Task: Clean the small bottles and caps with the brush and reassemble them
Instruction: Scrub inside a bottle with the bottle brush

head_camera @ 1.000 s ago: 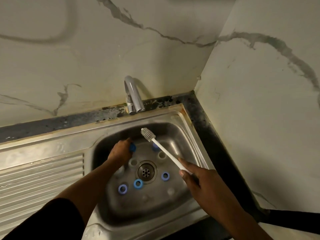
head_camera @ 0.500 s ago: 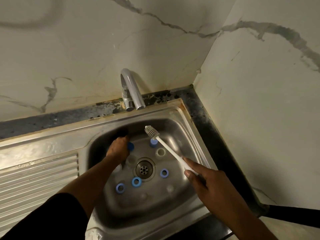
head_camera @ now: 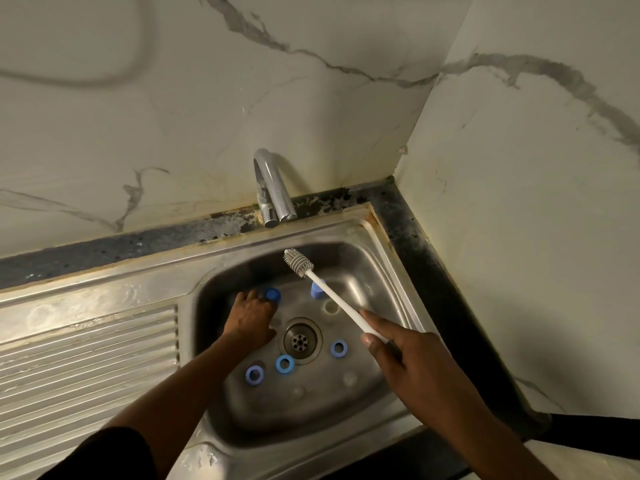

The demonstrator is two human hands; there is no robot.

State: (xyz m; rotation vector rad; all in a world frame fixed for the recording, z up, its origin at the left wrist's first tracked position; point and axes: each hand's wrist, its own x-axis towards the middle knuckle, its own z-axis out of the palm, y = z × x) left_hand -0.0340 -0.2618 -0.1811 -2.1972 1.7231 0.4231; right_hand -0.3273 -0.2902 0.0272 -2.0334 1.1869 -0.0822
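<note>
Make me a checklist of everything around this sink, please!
Surface: steel sink, drainboard on its left.
Job's things: three loose blue caps, two blue-capped bottles and a clear bottle lie around the drain.
Clutter: nothing seen.
Hands: right hand grips the brush, bristles raised; left hand touches a capped bottle, grip hidden.
Cables: nothing seen.
Surroundings: faucet, marbled walls, stained dark counter.

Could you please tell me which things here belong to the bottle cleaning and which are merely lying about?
Job: brush in right hand; capped bottle in left hand; second capped bottle; three loose caps; open bottle.
Just there: tap; drain; drainboard.
</note>
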